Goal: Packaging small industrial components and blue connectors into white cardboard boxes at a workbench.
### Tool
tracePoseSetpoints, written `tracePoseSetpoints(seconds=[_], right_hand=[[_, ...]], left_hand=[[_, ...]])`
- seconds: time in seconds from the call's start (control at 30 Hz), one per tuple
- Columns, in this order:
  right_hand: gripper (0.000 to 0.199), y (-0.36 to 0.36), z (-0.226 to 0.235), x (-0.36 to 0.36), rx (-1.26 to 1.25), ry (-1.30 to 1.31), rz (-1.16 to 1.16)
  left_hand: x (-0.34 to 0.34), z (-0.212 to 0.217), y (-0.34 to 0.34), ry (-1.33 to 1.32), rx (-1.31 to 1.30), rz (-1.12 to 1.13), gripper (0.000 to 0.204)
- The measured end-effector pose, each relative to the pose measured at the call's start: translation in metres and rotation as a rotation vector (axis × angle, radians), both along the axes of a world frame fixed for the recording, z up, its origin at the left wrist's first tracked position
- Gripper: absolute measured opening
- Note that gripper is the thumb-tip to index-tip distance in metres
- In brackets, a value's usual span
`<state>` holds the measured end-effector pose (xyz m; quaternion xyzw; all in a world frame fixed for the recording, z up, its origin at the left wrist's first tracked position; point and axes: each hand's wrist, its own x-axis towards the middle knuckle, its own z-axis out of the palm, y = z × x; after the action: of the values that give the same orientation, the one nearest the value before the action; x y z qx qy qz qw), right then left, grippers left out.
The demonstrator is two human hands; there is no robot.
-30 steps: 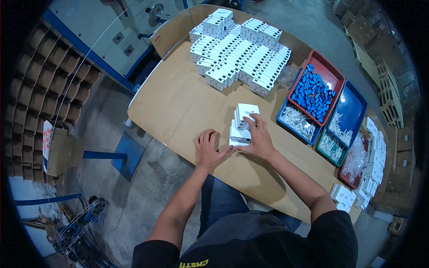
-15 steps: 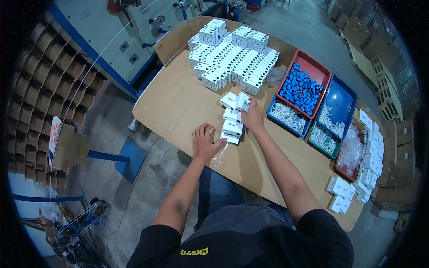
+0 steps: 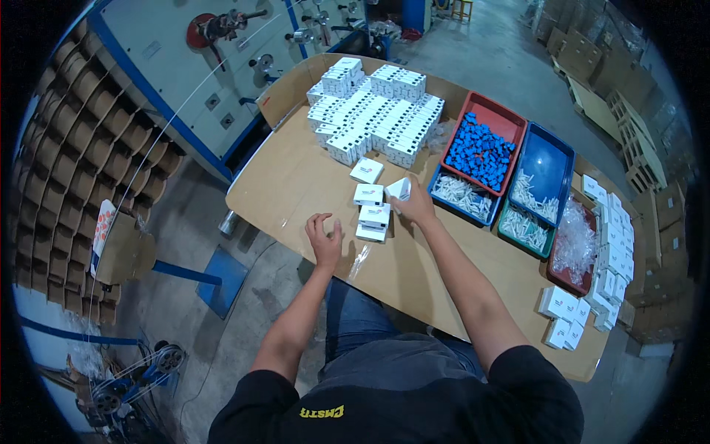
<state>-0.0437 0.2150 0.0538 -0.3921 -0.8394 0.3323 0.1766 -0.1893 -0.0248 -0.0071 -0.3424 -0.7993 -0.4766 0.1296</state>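
Centrally, right hand (image 3: 418, 207) with fingers pinching a small white box (image 3: 399, 188), beside three more boxes (image 3: 374, 215). Left hand (image 3: 325, 240) loosely curled, empty, on the cardboard surface (image 3: 288, 185).

Four loose small white boxes (image 3: 368, 194) on the table (image 3: 288, 185); five trays (image 3: 551, 159) along its right edge; two hands.

Small boxes (image 3: 371, 203) in a loose row mid-table (image 3: 296, 177), behind the hands. Stacked boxes (image 3: 373, 111) further back (far edge); trays (image 3: 510, 170) to the right.
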Motion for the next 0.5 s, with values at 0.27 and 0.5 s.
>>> tracePoseSetpoints(seconds=[0.27,0.5], right_hand=[[0.081,-0.128,0.038,0.150,-0.049,0.328,0.428],[0.085,-0.157,0.024,0.219,0.006,0.280,0.169]], left_hand=[[0.147,0.096,0.015,-1.992,-0.092,-0.700,0.076],[0.221,0.090,0.025,-1.987,-0.204,-0.855,0.072]])
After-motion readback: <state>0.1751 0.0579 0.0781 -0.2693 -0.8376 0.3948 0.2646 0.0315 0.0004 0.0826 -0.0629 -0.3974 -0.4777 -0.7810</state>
